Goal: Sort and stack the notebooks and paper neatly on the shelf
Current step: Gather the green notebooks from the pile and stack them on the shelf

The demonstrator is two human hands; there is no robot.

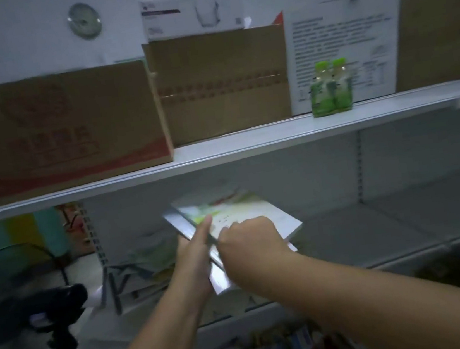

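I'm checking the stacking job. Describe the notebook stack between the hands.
The stack of notebooks has pale covers with blurred green print and white page edges. It appears to rest on the lower shelf, skewed to the shelf's front edge. The left hand presses straight fingers against its left side; the right hand curls over its near corner.

Head-worn view, near, facing the shelf, perhaps tilted down
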